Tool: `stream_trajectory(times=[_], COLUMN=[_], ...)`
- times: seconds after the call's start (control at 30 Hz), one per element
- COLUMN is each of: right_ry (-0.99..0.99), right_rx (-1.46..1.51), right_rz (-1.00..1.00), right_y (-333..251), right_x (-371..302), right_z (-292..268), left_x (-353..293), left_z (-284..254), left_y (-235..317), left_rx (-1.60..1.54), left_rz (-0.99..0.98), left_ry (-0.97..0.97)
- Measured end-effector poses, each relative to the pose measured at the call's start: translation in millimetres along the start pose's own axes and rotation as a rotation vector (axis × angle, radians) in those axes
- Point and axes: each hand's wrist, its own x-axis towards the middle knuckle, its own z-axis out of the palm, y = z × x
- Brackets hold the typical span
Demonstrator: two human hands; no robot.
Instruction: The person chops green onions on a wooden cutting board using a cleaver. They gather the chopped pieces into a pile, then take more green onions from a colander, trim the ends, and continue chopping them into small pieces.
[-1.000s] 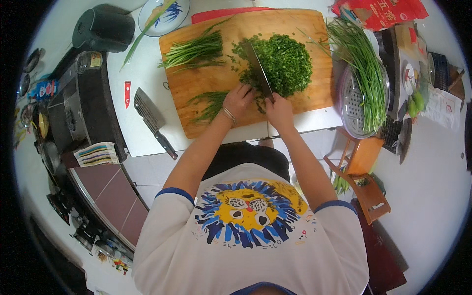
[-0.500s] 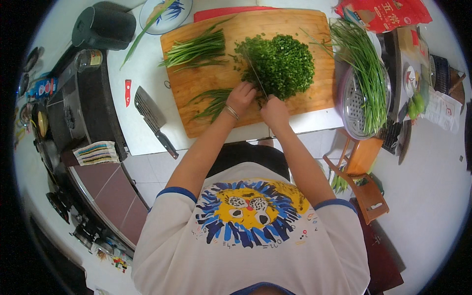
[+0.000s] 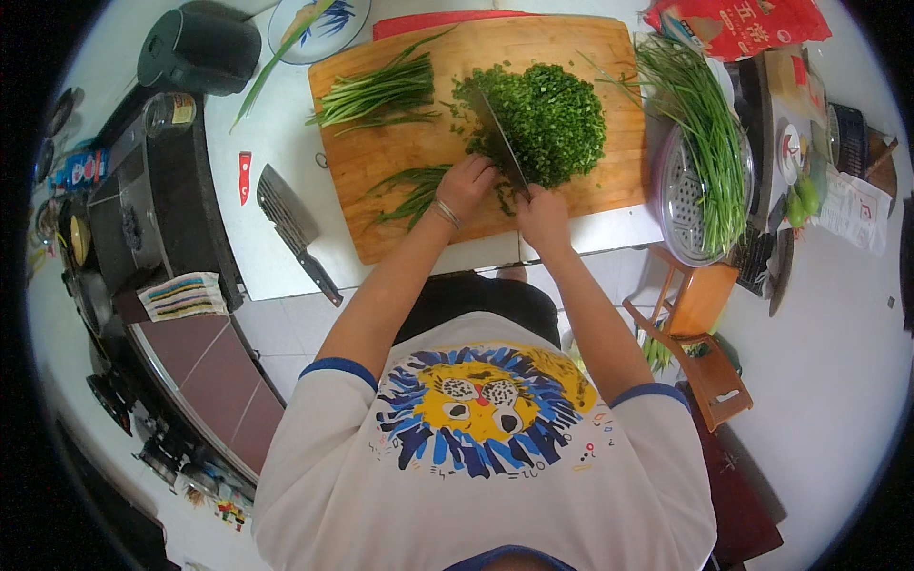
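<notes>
In my right hand (image 3: 545,221) is the handle of a kitchen knife (image 3: 505,147), its blade slanting away to the far left, tilted so its flat side shows. My left hand (image 3: 466,186) is closed over the cut end of a bunch of garlic chives (image 3: 409,195), just left of the blade. Beyond the blade lies a large heap of chopped chives (image 3: 552,124) on the wooden cutting board (image 3: 581,195). Another bundle of chives (image 3: 381,90) rests uncut at the board's far left. My fingertips are partly hidden.
A cleaver (image 3: 286,224) and a small red-handled tool (image 3: 245,178) lie left of the board. To the right, long chives (image 3: 714,171) hang over a colander (image 3: 681,209). A plate (image 3: 295,43) and red bag (image 3: 747,27) stand farther back, a wooden chair (image 3: 709,295) below.
The knife blade has tilted, showing more of its flat side, and my right hand has shifted slightly right. My left hand stays on the chives.
</notes>
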Motion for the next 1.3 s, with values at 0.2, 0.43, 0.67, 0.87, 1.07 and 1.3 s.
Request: stream_trajectory(times=[0.2, 0.43, 0.67, 0.87, 1.07, 1.3], right_ry=[-0.068, -0.087, 0.101, 0.065, -0.026, -0.148], right_rx=[-0.077, -0.161, 0.060, -0.003, -0.065, -0.182], right_rz=[0.039, 0.122, 0.011, -0.011, 0.034, 0.094], right_y=[-5.6, -22.7, -12.1, -2.5, -6.4, -15.4], right_x=[-0.5, 15.6, 27.6, 5.6, 0.2, 14.1], right_z=[0.7, 13.5, 15.3, 2.3, -1.5, 3.4], left_x=[0.6, -3.9, -5.5, 1.1, -1.7, -6.7], left_z=[-0.7, -1.7, -18.3, -7.6, -5.2, 1.2], left_y=[-0.2, 1.1, 10.7, 3.6, -0.8, -4.9], left_rx=[0.090, 0.069, 0.141, 0.025, 0.069, 0.069], left_rz=[0.045, 0.024, 0.024, 0.048, 0.072, 0.083], left_ry=[-0.007, -0.047, -0.022, -0.058, -0.057, -0.024])
